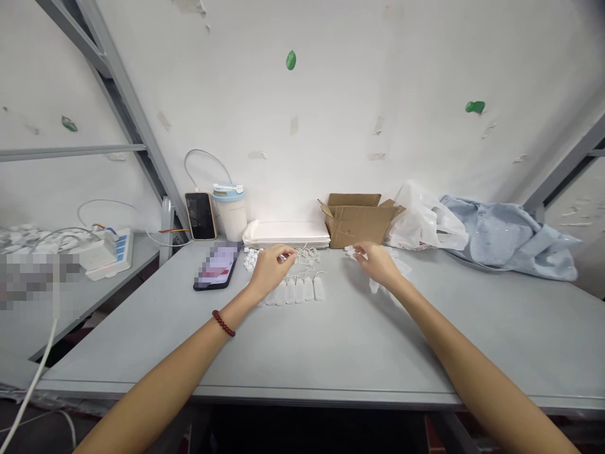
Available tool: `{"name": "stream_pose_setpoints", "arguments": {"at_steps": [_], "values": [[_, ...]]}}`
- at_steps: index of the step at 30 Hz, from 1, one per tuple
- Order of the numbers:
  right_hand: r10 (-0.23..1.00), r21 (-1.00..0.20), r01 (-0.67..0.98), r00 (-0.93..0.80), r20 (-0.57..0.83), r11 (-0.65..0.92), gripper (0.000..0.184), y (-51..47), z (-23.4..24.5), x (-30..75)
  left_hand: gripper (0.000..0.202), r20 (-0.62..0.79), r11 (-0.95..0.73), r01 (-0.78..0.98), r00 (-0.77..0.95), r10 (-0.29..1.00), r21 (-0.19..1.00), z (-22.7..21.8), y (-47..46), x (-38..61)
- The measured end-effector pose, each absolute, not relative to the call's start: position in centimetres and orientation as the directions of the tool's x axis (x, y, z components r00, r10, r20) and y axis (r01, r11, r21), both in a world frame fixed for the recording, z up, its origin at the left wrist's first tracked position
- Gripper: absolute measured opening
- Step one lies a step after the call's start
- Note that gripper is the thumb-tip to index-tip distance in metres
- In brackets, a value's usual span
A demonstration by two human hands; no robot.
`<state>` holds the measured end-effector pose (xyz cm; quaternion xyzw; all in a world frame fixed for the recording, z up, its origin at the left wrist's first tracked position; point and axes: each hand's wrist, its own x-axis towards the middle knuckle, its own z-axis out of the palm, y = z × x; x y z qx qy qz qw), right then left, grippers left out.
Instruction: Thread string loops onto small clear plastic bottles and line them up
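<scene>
My left hand [270, 267] reaches over a row of small white plastic bottles [297, 290] lying side by side on the grey table [331, 340]. Its fingers are pinched on a thin white string or cap piece [302, 255] from a small tangle of the same. A red bead bracelet is on that wrist. My right hand [378, 262] hovers to the right, fingers closed on a small clear white piece [350, 251]. A few more clear pieces [399, 268] lie beneath it. A heap of small white caps [250, 257] sits left of my left hand.
A phone [216, 266] lies flat at the left; another phone [201, 216] leans on the wall beside a white lidded cup [230, 208]. Behind are stacked white trays [286, 233], an open cardboard box [357, 221], a white plastic bag [423, 221] and blue cloth [510, 243]. A power strip [111, 249] sits on the left bench.
</scene>
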<state>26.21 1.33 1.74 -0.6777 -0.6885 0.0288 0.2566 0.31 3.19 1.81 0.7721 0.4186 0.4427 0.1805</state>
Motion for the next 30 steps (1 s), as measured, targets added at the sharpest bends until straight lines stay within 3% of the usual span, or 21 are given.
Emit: {"name": "stream_pose_setpoints", "arguments": {"at_steps": [2, 5, 16, 23, 30], "values": [[0.940, -0.195, 0.981, 0.052, 0.338, 0.016, 0.028, 1.7, 1.6, 27.3, 0.014, 0.530, -0.576, 0.480, 0.243, 0.812, 0.662, 1.8, 3.2, 0.3], [0.955, -0.097, 0.994, 0.081, 0.286, -0.055, 0.030, 2.0, 1.4, 28.2, 0.011, 0.513, -0.547, 0.473, 0.212, 0.832, 0.691, 1.8, 3.2, 0.3], [0.955, -0.120, 0.990, 0.107, 0.276, -0.077, 0.033, 2.7, 0.5, 29.4, 0.016, 0.392, -0.432, 0.264, 0.192, 0.900, 0.862, 1.6, 3.3, 0.5], [0.953, -0.156, 0.986, 0.102, 0.285, -0.059, 0.042, 2.9, 0.1, 29.3, 0.014, 0.222, -0.241, 0.086, 0.189, 0.957, 0.967, 2.1, 3.0, 0.7], [0.942, -0.184, 0.983, 0.053, 0.332, 0.010, 0.045, 2.5, 0.6, 28.3, 0.018, 0.093, -0.088, -0.030, 0.228, 0.969, 0.996, 2.3, 2.9, 0.7]]}}
